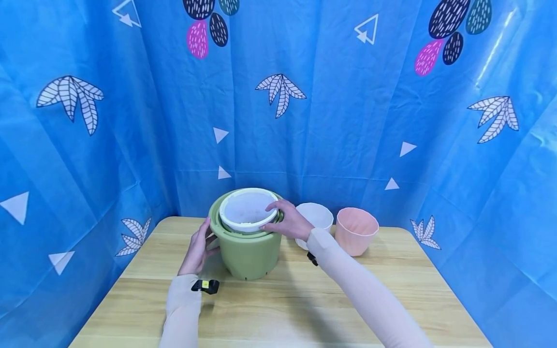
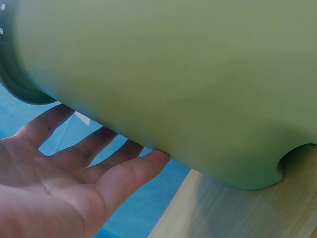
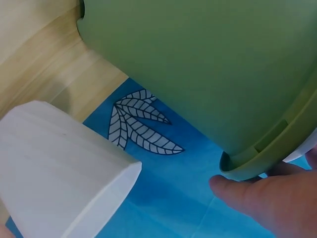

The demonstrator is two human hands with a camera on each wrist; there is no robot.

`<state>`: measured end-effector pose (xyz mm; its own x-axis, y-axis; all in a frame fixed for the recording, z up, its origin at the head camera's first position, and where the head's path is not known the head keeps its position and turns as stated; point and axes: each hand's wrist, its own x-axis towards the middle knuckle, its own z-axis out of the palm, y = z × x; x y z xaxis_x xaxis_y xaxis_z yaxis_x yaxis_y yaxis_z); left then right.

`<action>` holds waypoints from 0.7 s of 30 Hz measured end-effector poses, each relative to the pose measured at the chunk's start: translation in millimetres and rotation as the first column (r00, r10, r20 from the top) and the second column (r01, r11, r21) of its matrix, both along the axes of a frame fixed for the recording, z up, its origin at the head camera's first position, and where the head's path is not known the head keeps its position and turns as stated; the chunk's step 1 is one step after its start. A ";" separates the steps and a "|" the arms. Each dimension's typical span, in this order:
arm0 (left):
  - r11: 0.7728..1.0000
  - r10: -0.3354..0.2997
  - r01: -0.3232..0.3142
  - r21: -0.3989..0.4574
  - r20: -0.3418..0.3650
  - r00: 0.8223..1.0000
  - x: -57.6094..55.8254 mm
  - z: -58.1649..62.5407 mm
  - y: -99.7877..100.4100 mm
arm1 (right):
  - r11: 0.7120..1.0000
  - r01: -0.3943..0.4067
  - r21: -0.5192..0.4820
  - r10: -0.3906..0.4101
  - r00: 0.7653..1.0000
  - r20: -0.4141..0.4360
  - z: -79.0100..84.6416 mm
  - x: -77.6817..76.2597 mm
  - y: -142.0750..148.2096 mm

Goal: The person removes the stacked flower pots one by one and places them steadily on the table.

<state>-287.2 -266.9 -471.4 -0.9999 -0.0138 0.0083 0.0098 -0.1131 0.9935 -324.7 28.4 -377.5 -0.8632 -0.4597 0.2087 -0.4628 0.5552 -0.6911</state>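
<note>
In the head view a large green flowerpot [image 1: 250, 256] stands on the table, with another green rim inside it and a white flowerpot [image 1: 243, 226] nested in the middle. My right hand [image 1: 289, 220] grips the white pot's rim at its right side, fingers reaching over into the opening. Against the left side of the large green pot rests my left hand [image 1: 197, 249]. The left wrist view shows that hand's fingers [image 2: 131, 171] spread, their tips at the green wall [image 2: 163, 89]. From the right wrist, the thumb [image 3: 230, 191] appears just by the green rim [image 3: 277, 153].
To the right stand a white faceted pot [image 1: 315, 215], partly behind my right hand and forearm, and a pink pot [image 1: 357, 234]. The wooden table [image 1: 278, 314] is enclosed by a blue patterned curtain [image 1: 339, 121] at the back and both sides.
</note>
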 end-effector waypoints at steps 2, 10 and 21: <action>1.000 0.000 0.000 0.000 0.000 1.000 -0.1 -0.4 -0.3 | 1.000 0.005 -0.023 -0.005 1.000 -0.001 -0.1 0.1 -0.5; 1.000 0.006 -0.006 -0.011 -0.008 1.000 1.3 -3.7 0.4 | 0.995 0.027 -0.096 -0.025 0.999 0.020 -4.0 2.5 -1.4; 1.000 0.001 -0.001 0.008 -0.006 1.000 -1.6 -1.7 -1.8 | 0.993 0.026 -0.113 -0.028 0.999 -0.018 -6.7 -0.2 -1.0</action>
<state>-288.7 -268.7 -473.1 -0.9998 -0.0146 0.0142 0.0158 -0.1209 0.9925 -324.8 27.3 -384.2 -0.8704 -0.4087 0.2746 -0.4625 0.4870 -0.7409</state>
